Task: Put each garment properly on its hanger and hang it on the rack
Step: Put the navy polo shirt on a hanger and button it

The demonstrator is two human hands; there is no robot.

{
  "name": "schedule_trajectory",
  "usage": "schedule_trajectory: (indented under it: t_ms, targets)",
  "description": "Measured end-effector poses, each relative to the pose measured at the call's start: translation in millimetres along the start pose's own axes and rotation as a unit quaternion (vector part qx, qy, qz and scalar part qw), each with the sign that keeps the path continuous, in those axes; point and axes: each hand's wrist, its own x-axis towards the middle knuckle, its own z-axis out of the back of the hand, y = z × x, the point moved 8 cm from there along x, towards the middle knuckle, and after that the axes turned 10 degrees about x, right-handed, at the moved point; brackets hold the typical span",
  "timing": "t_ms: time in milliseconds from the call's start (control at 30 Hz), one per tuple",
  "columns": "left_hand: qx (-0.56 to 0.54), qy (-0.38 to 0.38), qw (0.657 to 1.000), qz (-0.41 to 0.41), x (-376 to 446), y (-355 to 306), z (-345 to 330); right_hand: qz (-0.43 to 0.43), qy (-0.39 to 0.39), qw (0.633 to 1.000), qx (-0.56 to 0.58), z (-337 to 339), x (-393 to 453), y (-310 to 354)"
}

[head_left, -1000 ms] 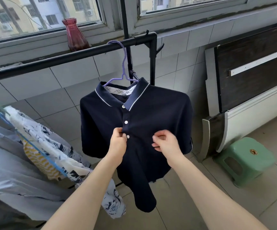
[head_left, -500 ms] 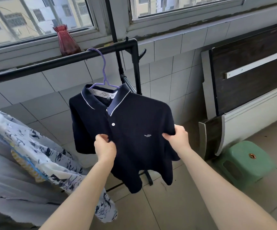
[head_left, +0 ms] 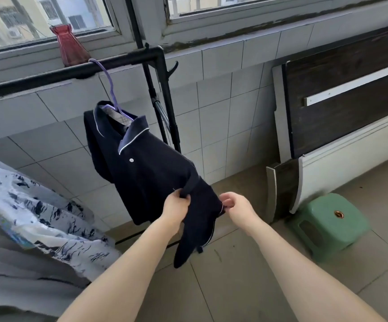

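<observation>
Daylit windows (head_left: 246,10) top a white tiled wall (head_left: 223,108); a green stool (head_left: 330,221) stands on the beige tiled floor (head_left: 234,287).

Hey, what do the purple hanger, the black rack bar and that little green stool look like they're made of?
Purple hanger: thin and smooth, likely plastic or plastic-coated wire; which one is unclear. Black rack bar: round tube with a dull sheen and an elbow joint at the corner, probably painted metal. Green stool: one-piece moulded form with a matte surface, looks like plastic, with a small brass-coloured ring in the seat.

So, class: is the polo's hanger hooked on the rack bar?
Yes, the purple hanger hooks over the black rack bar, with the navy polo hanging from it.
</observation>
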Motion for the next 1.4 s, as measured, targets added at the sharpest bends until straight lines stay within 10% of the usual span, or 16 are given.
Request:
schedule_trajectory:
  t_ms: [433, 567, 733, 900, 1167, 1400]
  targets:
    - [-0.128, -0.028, 0.991, 0.041, -1, -8, -3, -0.009, 0.122, 0.992, 0.025, -7, -7, -37]
    - [-0.154, -0.073, 0.984, 0.049, 0, -8, -6, 0.02, -0.015, 0.977, 0.211, 41, -19, -38]
    - [-0.187, -0.046, 0.975, 0.108, -9, -17, -27, -0.016, 0.068, 0.922, 0.381, 52, -33, -36]
    - [-0.187, -0.063, 0.973, 0.122, -6, -17, -27, 0.002, 0.074, 0.931, 0.357, 75, -43, -38]
    - [-0.191, -0.039, 0.974, 0.112, -14, -18, -43, 0.084, -0.228, 0.954, 0.177, 117, -50, -26]
    - [-0.213, -0.042, 0.97, 0.11, -10, -22, -34, 0.107, -0.119, 0.975, 0.152, 108, -49, -27]
